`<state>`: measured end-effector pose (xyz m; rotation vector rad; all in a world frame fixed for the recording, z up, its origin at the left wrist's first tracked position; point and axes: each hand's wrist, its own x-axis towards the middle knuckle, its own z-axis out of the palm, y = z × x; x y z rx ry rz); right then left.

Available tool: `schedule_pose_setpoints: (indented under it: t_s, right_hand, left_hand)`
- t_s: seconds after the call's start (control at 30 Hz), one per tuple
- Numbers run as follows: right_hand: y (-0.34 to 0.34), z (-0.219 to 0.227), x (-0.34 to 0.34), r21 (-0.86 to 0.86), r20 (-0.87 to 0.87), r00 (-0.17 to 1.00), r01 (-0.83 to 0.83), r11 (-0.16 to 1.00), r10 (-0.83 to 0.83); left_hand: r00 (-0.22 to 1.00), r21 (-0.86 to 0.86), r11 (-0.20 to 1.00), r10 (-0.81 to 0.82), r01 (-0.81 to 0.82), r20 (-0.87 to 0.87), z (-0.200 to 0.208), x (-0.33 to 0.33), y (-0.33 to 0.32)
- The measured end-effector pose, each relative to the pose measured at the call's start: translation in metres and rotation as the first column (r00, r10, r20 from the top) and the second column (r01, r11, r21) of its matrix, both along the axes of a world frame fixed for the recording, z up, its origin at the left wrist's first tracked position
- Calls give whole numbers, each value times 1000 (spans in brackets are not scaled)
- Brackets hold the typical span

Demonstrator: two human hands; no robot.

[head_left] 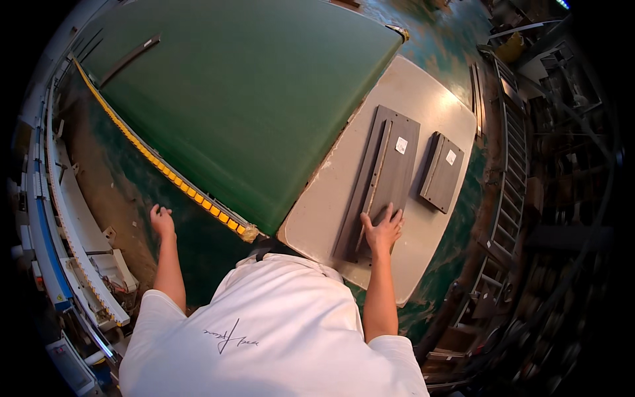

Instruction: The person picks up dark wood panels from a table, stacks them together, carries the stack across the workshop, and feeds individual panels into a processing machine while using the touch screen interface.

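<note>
My right hand [382,231] rests with spread fingers on the near end of a stack of long dark grey-brown panels [395,159]. The panels have small holes along their edges, and a white label [401,145] sits on the top one. They lie on a beige table [317,218]. A shorter stack of matching panels [442,173], also labelled, lies to their right. My left hand [161,220] hangs out at the left over the floor, its fingers loosely bent and apart, with nothing visible in them.
A large green-topped table [245,99] borders the beige one, with a yellow-blocked strip [165,169] along its near left edge. On it lies a narrow dark strip [130,61]. A long machine rail [69,218] runs at far left. Metal roller racks [509,178] stand at right.
</note>
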<state>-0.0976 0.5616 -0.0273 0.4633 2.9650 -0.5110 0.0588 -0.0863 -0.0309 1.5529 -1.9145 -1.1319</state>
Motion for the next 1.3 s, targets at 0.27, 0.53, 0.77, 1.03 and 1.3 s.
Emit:
schedule_pose_setpoints:
  t_s: [0.27,0.53,0.77,1.03,1.3]
  right_hand:
    - [-21,11,-11,53,242,970,4,999,-16]
    - [-23,24,-16,48,216,975,38,998,-48]
    - [-31,11,-5,96,138,988,54,994,-67]
    - [-36,-15,8,113,-192,981,23,993,-1]
    - [-34,-21,8,130,-279,958,-35,991,70]
  left_hand:
    - [866,317,944,-85,-88,493,-13,57,24]
    - [867,-701,577,-484,419,120,40,-90,120]
    - [824,-452,697,-531,556,196,19,-121,137]
    - [840,-457,705,-476,542,262,19,-122,131]
    - [826,-570,599,-441,563,353,19,-121,129]
